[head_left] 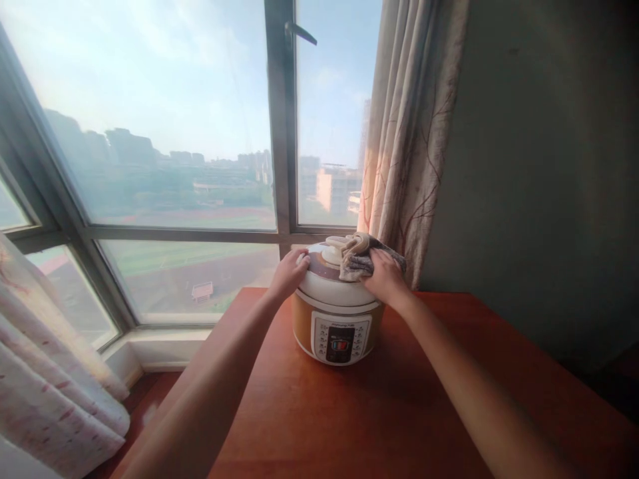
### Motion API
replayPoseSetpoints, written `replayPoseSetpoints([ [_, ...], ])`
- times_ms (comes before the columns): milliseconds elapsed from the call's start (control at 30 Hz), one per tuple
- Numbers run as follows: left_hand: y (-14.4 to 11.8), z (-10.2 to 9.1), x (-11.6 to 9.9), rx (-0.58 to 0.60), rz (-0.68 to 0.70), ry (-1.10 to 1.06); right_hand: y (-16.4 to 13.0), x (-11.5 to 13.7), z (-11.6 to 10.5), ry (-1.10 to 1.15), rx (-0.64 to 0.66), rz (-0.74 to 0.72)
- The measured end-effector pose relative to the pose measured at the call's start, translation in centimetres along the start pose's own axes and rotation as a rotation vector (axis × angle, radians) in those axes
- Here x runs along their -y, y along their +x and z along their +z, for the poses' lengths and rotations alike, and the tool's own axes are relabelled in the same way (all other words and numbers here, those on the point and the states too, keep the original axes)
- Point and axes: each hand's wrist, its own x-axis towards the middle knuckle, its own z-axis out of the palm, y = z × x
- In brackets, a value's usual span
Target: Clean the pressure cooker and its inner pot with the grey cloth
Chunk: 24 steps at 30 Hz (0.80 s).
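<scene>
A white and gold electric pressure cooker [335, 299] stands upright on the wooden table, its control panel [341, 338] facing me. My left hand [291, 271] grips the left edge of its lid, fingers curled over the rim. Bunched in my right hand [387, 274] is a patterned grey-beige cloth [358, 256], pressed against the right side of the lid next to the pale handle [331, 254]. Part of the lid's top is hidden under the cloth.
The reddish-brown table [319, 426] extends towards me and to the right. Behind it are a large window [174, 120] and a long curtain [412, 133]. Another curtain [44, 372] hangs at the lower left. A dark wall [539, 166] rises on the right.
</scene>
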Motion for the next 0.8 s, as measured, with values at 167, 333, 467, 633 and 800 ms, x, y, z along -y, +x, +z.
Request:
replayPoseSetpoints([
  [167, -0.4, 0.3, 0.1, -0.003, 0.018, 0.02, 3.7, -3.7, 0.1, 0.042, 0.167, 0.004],
  [333, -0.9, 0.0, -0.3, -0.027, 0.002, 0.077, 6.7, -5.6, 0.7, 0.01, 0.285, 0.126],
  [467, -0.8, -0.2, 0.5, -0.008, 0.069, 0.033, 7.8, -6.1, 1.2, -0.05, 0.36, 0.234],
  [633, -1.0, -0.3, 1.1, 0.01, 0.065, 0.023, 7.5, -5.9, 1.1, -0.149, 0.39, 0.334],
  [800, -1.2, -0.6, 0.7, 0.066, -0.035, 0.042, 6.7, -4.9, 0.4, -0.211, 0.392, 0.362],
])
